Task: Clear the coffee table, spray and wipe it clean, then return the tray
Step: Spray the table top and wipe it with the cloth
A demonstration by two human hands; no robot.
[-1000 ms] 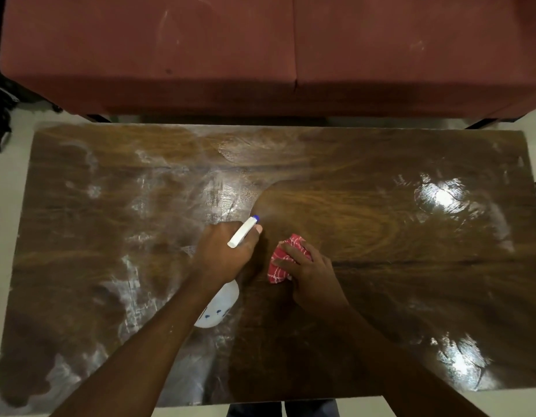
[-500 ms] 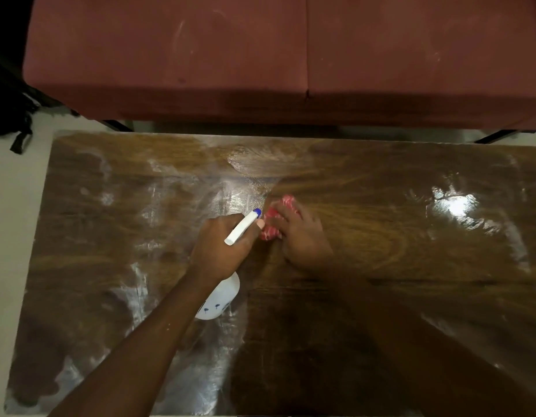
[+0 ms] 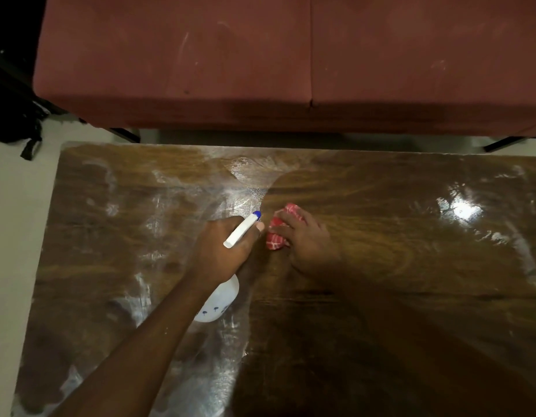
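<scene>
A dark wooden coffee table (image 3: 411, 296) fills the view, its left half streaked with whitish wet film. My left hand (image 3: 221, 251) grips a white spray bottle (image 3: 218, 299) with a blue-tipped nozzle pointing up and right over the table's middle. Just to its right, my right hand (image 3: 309, 239) presses a crumpled red-and-white checked cloth (image 3: 277, 233) flat on the tabletop. The cloth pokes out from under my fingers. No tray is in view.
A dark red sofa (image 3: 291, 61) runs along the table's far edge, with black legs showing beneath it. A black bag (image 3: 14, 124) lies on the pale floor at the upper left. A bright light glare sits on the table's right part.
My right hand has pushed the cloth away from me, toward the table's middle, beside the nozzle. The left hand keeps the bottle in about the same place. The camera has tilted up slightly.
</scene>
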